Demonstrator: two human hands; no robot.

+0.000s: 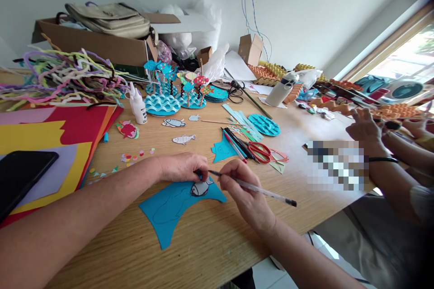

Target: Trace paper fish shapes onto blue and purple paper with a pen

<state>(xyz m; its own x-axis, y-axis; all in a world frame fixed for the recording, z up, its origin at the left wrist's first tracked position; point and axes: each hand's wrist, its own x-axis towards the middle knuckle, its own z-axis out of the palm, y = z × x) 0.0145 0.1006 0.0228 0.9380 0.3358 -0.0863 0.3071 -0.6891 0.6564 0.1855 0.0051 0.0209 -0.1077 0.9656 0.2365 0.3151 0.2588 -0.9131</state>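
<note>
Mount: one head-worn camera, no second view.
Direction: forward and down across the surface, toward the far wall.
Nearness: close over the person's own forearms at the near edge.
Edges: window at right, cardboard box far left.

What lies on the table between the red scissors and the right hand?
In the head view, only bare wooden table lies between the red scissors and the right hand.

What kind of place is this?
Probably a craft workshop table: a pile of coloured pipe cleaners, stacked coloured paper sheets, red-handled scissors, and the right hand tracing a grey paper fish with a pen.
</note>
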